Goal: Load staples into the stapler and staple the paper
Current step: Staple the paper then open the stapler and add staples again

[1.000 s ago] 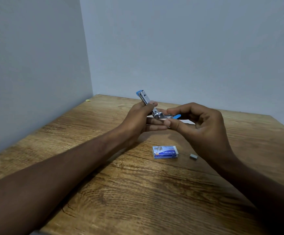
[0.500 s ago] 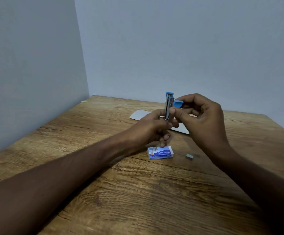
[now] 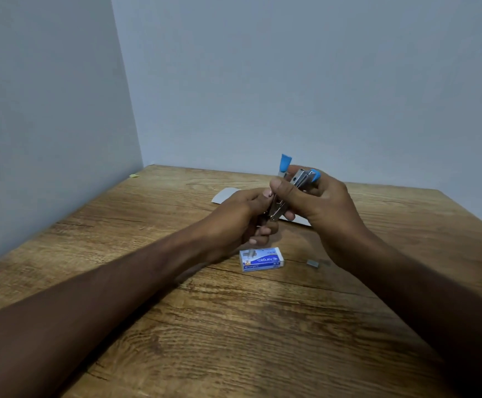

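Observation:
A small metal stapler with blue ends [image 3: 299, 179] is held upright above the table, its two arms spread apart in a V. My left hand [image 3: 245, 219] grips its lower hinge end. My right hand [image 3: 317, 202] is closed around its upper part, thumb across the front. Below the hands a blue and white staple box [image 3: 261, 259] lies flat on the table. A short loose strip of staples [image 3: 313, 263] lies to the right of the box. White paper [image 3: 224, 195] lies behind the hands, mostly hidden by them.
The wooden table [image 3: 234, 326] fits into a corner of two pale walls at the left and back. A tiny yellow scrap [image 3: 133, 176] lies at the far left edge of the table.
The stapler went from lying sideways between my hands to standing upright. Its arms have spread apart, and my right hand has closed further around the upper part.

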